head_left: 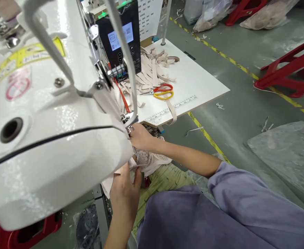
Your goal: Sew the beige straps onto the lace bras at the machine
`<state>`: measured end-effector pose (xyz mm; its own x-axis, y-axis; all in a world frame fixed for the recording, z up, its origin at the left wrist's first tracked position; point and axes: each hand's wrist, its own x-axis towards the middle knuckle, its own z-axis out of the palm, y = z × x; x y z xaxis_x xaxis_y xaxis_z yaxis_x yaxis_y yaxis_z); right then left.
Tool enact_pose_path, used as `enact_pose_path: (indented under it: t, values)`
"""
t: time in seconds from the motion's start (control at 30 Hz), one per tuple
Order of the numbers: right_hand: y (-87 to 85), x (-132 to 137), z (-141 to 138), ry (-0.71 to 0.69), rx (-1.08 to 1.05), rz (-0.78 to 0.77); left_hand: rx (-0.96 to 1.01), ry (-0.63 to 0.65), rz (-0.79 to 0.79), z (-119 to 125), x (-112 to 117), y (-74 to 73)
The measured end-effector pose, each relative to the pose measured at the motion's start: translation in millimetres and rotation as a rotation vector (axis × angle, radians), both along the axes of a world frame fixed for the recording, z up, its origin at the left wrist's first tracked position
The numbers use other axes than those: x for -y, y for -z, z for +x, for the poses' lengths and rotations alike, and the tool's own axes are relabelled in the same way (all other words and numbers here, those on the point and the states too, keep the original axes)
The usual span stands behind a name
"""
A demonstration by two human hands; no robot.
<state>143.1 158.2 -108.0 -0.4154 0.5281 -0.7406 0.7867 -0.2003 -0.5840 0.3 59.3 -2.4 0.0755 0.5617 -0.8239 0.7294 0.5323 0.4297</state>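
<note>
A beige lace garment [144, 159] hangs at the front of a white sewing machine [63, 138], partly over my lap. My left hand [126, 186] is closed on its near edge, thumb on one side and fingers on the other, below the machine head. Beside the needle area, my right hand [141, 137] bends its fingers at the garment's far side; the machine's metal parts cover the fingertips. An orange-red strip [122, 95] runs down to the presser area. The machine head hides much of the stitching spot.
On the white table [204, 84] lie red-and-yellow-handled scissors [163, 91], a heap of beige straps [152, 71] and a printed ruler scale [183, 103]. A lit control panel [121, 36] stands behind. Red stools [292, 69] and plastic bags [266, 15] are on the floor.
</note>
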Motion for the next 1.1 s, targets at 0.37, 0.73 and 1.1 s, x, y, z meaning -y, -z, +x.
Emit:
enact_pose_path:
  t: [0.37,0.73,1.1]
  values:
    - [-1.4,-3.4,5.7,0.235,-0.124,-0.036,-0.033,0.134,-0.009,8.6,-6.7,-9.8]
    - [-21.4,5.8,12.6,0.586,-0.129,-0.136,0.027,0.101,-0.008,5.4,-6.8,-10.7]
    - [-65.5,28.4,24.0,0.698,-0.080,-0.379,-0.081,-0.052,0.162,7.0,17.6,-8.0]
